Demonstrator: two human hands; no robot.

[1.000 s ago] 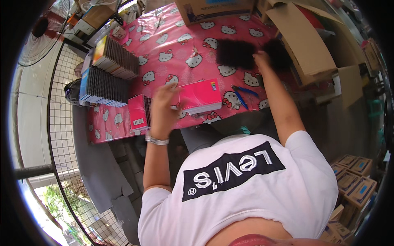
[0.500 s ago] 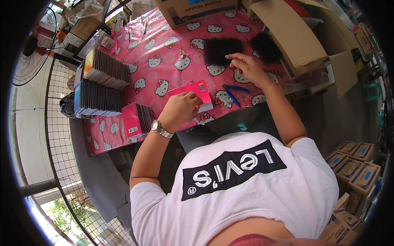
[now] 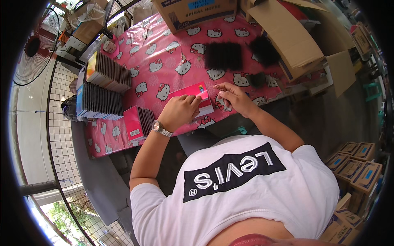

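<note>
My left hand (image 3: 182, 107), a watch on its wrist, lies over a pink notebook (image 3: 201, 91) near the table's front edge. Its fingers curl down on the cover and hold it. Just right of the notebook, my right hand (image 3: 236, 98) is raised with thumb and forefinger pinched together. What sits between those fingertips, if anything, is too small to make out. Beyond that hand lie a black bristly bundle (image 3: 223, 56), a second one (image 3: 264, 51) and a smaller dark clump (image 3: 257, 80). The blue-handled cutters are mostly covered by my right hand.
Stacks of spiral notebooks stand at left: yellow-orange (image 3: 107, 71), blue (image 3: 98, 102) and pink (image 3: 139, 123). A closed carton (image 3: 195, 16) is at the back and an open carton (image 3: 287, 37) at the right. A fan (image 3: 35, 45) stands far left; more cartons (image 3: 355, 172) are piled lower right.
My right hand has come back from the black bundle toward the notebook, now covering most of the cutters and uncovering the small dark clump. My left hand stays on the notebook.
</note>
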